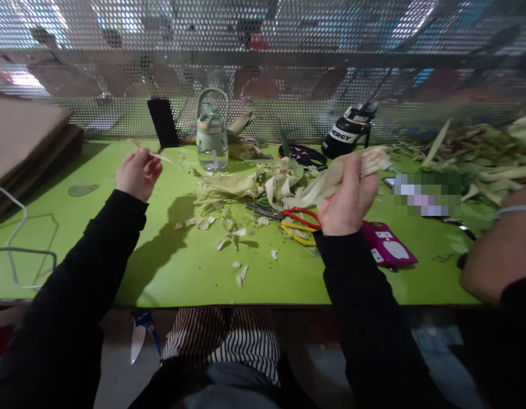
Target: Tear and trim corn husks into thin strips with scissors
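Over the left part of the green table, my left hand [137, 175] pinches a thin pale strip [161, 156], which looks like torn corn husk. Raised at centre right, my right hand [346, 201] grips a broad, dry corn husk [374, 161] between thumb and fingers; its wide end hangs down to the left. Below that husk lie scissors [301, 218] with one red and one yellow handle, blades pointing left. Loose husks [233, 184] are heaped between my hands, with small torn scraps [231, 233] in front of them.
A clear-bottomed bottle [212, 136], a dark phone [163, 123] and a black bottle [347, 132] stand along the perforated metal screen [263, 74]. Cardboard [24, 128] is stacked left. A magenta power strip [388, 244], more husks [487, 150] and another person's arm [497, 244] are right.
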A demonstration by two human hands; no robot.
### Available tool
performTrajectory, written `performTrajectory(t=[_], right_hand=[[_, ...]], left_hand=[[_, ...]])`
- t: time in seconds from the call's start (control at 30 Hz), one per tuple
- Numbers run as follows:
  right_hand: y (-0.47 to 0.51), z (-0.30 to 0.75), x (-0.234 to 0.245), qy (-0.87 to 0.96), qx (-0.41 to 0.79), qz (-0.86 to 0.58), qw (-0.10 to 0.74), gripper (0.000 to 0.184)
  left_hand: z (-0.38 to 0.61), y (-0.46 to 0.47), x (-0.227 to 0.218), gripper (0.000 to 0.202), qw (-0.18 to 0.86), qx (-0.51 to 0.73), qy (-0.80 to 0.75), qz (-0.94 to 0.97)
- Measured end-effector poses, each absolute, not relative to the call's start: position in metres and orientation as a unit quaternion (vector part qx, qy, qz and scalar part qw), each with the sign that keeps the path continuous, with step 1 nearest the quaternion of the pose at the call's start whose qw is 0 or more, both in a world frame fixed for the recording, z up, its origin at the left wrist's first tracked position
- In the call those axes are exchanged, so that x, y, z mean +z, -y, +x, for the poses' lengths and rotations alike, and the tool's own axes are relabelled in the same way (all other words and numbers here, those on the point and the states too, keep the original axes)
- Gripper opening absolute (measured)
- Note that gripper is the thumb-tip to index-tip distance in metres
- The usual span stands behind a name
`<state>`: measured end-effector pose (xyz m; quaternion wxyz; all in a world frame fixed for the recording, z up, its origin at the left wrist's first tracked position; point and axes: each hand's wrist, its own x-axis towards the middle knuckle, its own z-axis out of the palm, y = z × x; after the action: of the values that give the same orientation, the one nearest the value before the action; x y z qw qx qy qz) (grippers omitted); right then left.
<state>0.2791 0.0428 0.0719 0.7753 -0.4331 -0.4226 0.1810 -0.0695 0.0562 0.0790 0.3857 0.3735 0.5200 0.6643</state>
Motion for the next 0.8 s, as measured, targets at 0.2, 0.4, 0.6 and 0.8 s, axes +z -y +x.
performTrajectory(t=[0.2,0.4,0.6,0.8], right_hand=[[-0.023,0.248,0.068,0.560,0.340,-0.415,0.631,0.027],[-0.008,0.229,0.067,0.645,0.405,-0.425,0.490,0.036],[0.000,0.225,0.067,0.669,0.420,-0.414,0.453,0.042],[0.007,0.220,0.068,0.667,0.278,-0.456,0.519,0.045]], left_hand=[[-0.044,-0.054,0.074,0.016,0.340,0.602,-0.553,0.466],[0.033,-0.024,0.097,0.023,0.460,0.446,-0.382,0.666],[0.057,-0.012,0.091,0.012,0.547,0.459,-0.357,0.602],[0.061,0.000,0.092,0.007,0.624,0.413,-0.371,0.550]])
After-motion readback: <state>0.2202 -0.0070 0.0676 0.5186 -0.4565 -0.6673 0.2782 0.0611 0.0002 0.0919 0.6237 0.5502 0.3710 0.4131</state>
